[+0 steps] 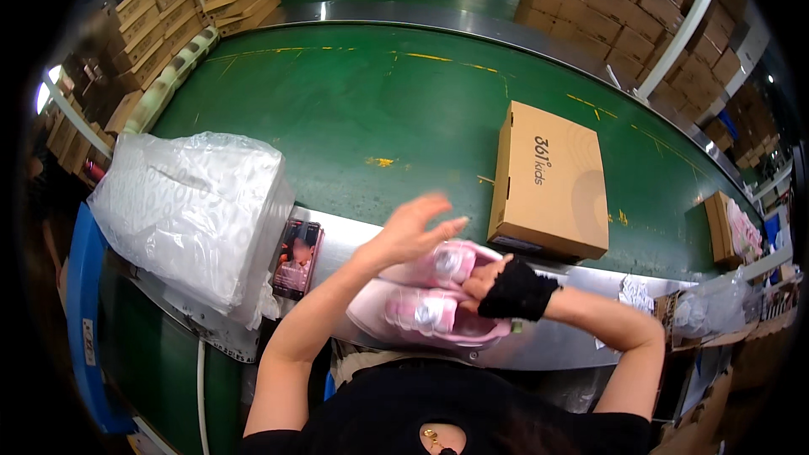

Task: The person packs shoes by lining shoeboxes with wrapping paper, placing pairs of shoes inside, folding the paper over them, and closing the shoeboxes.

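A pair of pink children's shoes (pixel 396 313) lies side by side in front of me, toes to the left, at the near metal edge of the belt. My right hand (pixel 487 280), with a black wrist cover (pixel 518 291), grips the far shoe at its opening; some fingertips are hidden inside. Over the far shoe hovers my left hand (pixel 411 232), its fingers apart and slightly blurred, holding nothing. Beyond the shoes, to the right, a closed brown shoebox (pixel 552 181) rests on the green belt.
A large plastic bag of white patterned paper (pixel 194 211) stands at left. Beside it lies a phone (pixel 297 259) with a lit screen. The green conveyor belt (pixel 337 118) stretches across. At far right sits another carton (pixel 720 227) with pink contents. Stacked cartons (pixel 607 8) stand behind.
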